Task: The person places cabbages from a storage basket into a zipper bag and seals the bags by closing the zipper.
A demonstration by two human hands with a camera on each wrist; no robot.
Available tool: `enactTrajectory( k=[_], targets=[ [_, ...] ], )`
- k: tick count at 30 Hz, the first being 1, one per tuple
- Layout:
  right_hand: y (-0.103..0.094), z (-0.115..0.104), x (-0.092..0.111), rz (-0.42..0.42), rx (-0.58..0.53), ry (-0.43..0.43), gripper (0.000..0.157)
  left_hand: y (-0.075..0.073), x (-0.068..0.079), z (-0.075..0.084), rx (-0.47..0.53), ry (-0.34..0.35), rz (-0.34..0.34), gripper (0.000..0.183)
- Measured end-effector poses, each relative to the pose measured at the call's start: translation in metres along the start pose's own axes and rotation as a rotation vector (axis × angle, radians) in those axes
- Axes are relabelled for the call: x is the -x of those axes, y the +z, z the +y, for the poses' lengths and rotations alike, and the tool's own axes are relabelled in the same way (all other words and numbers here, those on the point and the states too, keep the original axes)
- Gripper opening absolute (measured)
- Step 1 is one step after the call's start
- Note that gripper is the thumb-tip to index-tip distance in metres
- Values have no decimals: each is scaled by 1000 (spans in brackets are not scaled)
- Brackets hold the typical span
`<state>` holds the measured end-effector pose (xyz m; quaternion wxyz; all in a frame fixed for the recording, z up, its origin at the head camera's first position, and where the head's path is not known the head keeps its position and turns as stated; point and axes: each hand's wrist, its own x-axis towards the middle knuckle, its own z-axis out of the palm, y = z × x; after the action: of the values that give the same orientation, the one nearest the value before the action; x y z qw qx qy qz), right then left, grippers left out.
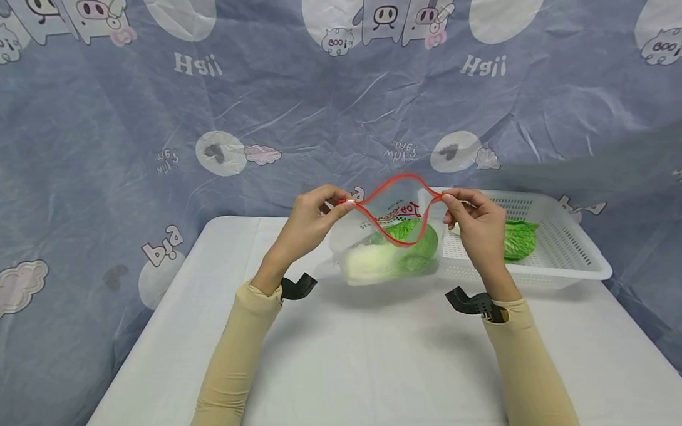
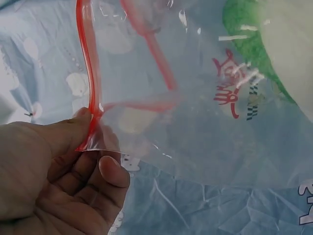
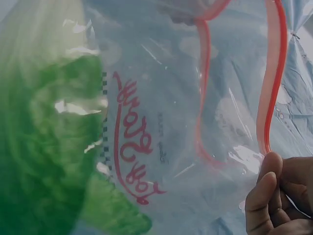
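A clear zip bag (image 1: 382, 230) with a red zip rim hangs between both hands, its mouth spread into a rounded gap. Inside lies a cabbage (image 1: 367, 263), pale at the stem end and green at the leaves, low over the table. My left hand (image 1: 311, 217) pinches the left corner of the rim between thumb and fingers. At the opposite corner, my right hand (image 1: 478, 223) pinches the red zip strip (image 3: 275, 88) with thumb and forefinger. Red lettering (image 3: 134, 137) shows on the plastic in the right wrist view.
Behind the right hand stands a white slatted basket (image 1: 578, 262), holding another green leafy vegetable (image 1: 520, 240). The white-covered table (image 1: 381, 365) spreads beneath the arms. A blue-grey printed cloth (image 1: 299, 105) hangs along the back and left.
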<state>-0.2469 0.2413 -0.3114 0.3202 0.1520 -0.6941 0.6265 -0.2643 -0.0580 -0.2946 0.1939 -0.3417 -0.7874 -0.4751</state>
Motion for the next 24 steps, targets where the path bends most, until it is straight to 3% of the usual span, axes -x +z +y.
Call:
enactTrajectory(
  k=[5,9,11,15,17,19,21,24],
  targets=[
    [4,1,2,-60,6,-13,23,3,0,2,-9,-12,-23,21],
    [4,1,2,-77,-33,0,20,-11,1,1,116,-93,-105,19],
    [3,1,2,-108,-61,24,20,-20,3,1,214,-135,-210,16],
    [3,0,3,-231,-76,65,20,-35,7,0,362,-168,-512,12],
    [5,0,5,-297,-74,71,19,-36,8,-1,400,-169,-655,15],
    [8,0,7,-356,-72,64,18,-34,8,-3,433,-169,-754,16],
    [11,0,9,-400,-83,64,17,-29,7,-6,437,-188,-786,16],
    [15,1,11,-445,-87,64,16,-17,4,-13,450,-264,-727,24]
  ],
)
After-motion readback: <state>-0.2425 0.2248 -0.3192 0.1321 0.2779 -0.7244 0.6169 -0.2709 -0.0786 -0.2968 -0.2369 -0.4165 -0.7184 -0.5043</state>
